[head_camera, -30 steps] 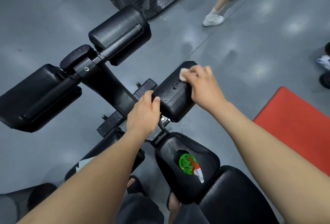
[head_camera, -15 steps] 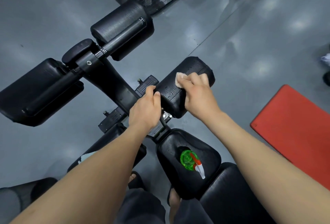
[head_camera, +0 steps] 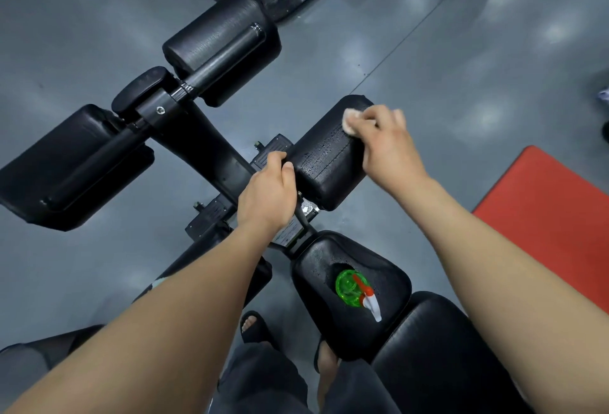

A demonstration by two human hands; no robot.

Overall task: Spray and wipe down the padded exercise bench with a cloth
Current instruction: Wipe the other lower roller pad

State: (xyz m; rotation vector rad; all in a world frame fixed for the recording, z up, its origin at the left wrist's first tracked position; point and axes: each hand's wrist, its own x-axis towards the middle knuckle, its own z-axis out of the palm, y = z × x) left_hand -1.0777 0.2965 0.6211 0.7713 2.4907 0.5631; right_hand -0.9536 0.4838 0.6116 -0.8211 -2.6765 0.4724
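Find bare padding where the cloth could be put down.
Bare: the near pad beside the spray bottle, and the far-left pad past the frame. Crowded: the small pad between the left hand and the right hand holding the cloth.

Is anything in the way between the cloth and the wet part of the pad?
Nothing visible lies on the pad between the cloth under the right hand and the droplets; only the left hand grips its near end.

A black padded exercise bench stands on the grey floor. A green spray bottle sits on its seat pad; a red mat lies right of that pad.
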